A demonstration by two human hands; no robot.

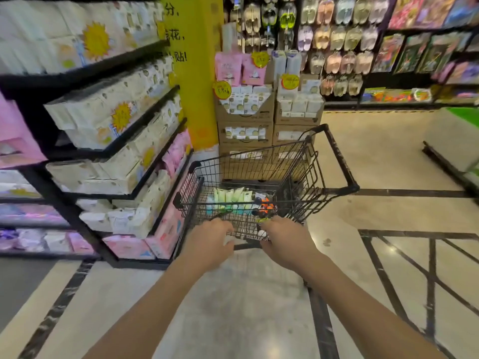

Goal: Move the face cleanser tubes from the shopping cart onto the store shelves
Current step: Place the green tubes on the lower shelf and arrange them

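A black wire shopping cart stands in the aisle in front of me. Several pale green and white face cleanser tubes lie side by side in its basket, next to an orange and black item. My left hand grips the cart's near handle bar on the left. On the same bar, a little to the right, my right hand curls round it. Both arms reach forward from the bottom of the view.
Black store shelves stacked with white and pink tissue packs run along the left. A yellow pillar and cardboard display boxes stand beyond the cart. Slippers hang on the back wall. Polished floor opens to the right.
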